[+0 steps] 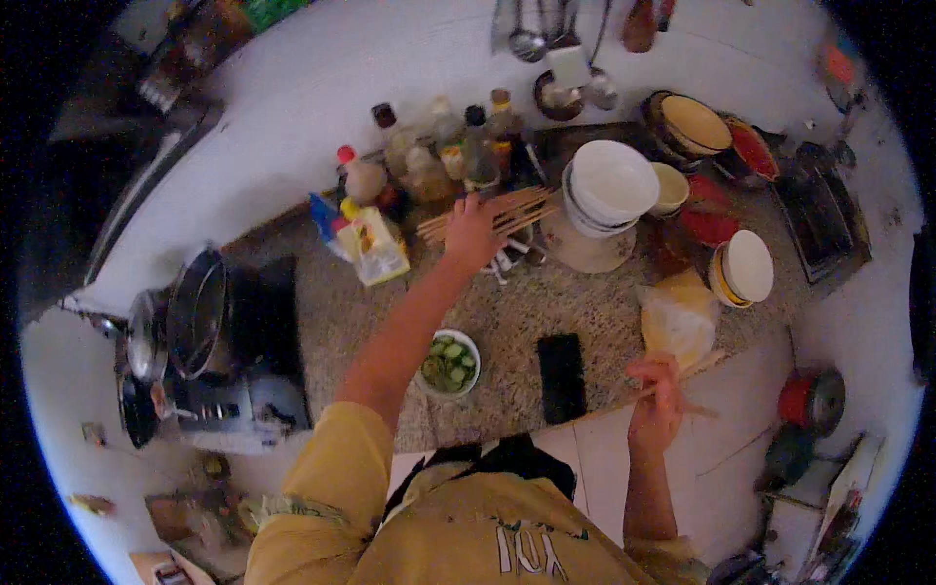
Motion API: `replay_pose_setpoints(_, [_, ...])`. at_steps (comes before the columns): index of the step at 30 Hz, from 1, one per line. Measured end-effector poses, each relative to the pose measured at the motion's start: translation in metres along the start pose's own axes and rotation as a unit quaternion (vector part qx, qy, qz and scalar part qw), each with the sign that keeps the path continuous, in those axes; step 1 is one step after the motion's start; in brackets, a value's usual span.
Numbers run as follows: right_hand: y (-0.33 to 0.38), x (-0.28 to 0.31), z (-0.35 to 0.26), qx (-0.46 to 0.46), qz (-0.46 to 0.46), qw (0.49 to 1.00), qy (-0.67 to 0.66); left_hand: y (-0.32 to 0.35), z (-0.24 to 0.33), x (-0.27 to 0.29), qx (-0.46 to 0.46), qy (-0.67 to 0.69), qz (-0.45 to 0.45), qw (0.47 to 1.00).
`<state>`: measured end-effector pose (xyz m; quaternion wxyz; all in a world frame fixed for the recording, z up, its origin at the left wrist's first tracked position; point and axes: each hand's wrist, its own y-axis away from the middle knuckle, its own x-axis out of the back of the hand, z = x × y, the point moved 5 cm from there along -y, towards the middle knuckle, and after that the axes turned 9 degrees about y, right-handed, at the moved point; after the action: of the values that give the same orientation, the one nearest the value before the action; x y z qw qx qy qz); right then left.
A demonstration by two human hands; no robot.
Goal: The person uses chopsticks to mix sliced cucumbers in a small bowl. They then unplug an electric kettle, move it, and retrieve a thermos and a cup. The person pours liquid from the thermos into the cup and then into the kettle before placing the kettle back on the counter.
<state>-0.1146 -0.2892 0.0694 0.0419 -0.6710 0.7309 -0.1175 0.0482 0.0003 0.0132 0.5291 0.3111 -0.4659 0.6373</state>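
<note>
My left hand [470, 232] reaches across the counter to a loose bundle of wooden chopsticks [522, 208] in front of the bottles. Its fingers are closed over the bundle, whose sticks poke out on both sides. My right hand [657, 402] is at the counter's front edge, its fingers closed around a thin light stick that looks like a chopstick [698, 409]; the picture is blurred there. Beyond that hand lies a yellowish plastic bag [678, 312]. Below my left forearm stands a white bowl [448, 393] of sliced cucumber [448, 361].
A black phone-like slab [562, 375] lies near the front edge. Stacked white bowls [614, 180] and smaller bowls [747, 265] stand right. Several bottles [478, 151] line the wall, beside a yellow packet [378, 249]. A stove [234, 395] with pans is at left.
</note>
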Motion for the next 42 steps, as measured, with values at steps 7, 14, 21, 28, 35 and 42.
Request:
replay_pose_setpoints(7, [0.022,-0.082,-0.027,-0.085,-0.108,0.990,0.004,0.122,-0.049,0.065,0.027,0.220,0.216,0.951])
replay_pose_setpoints(14, [0.027,-0.171,0.006,0.173,-0.344,0.896,0.223,0.321,-0.107,0.023,0.277,0.387,0.062,0.877])
replay_pose_setpoints(21, [0.036,-0.199,0.005,0.182,-0.444,0.859,0.180,0.318,-0.048,-0.010,0.361,0.628,-0.047,0.688])
replay_pose_setpoints(28, [0.056,-0.187,-0.020,0.302,-0.459,0.813,0.191,0.307,-0.048,-0.034,0.335,0.696,-0.012,0.635])
replay_pose_setpoints(35, [0.031,-0.168,-0.008,0.054,-0.330,0.920,0.204,0.305,-0.054,-0.030,0.327,0.733,-0.004,0.596])
replay_pose_setpoints(42, [0.043,-0.171,0.011,0.122,-0.340,0.904,0.230,0.307,-0.054,-0.033,0.355,0.740,-0.017,0.571])
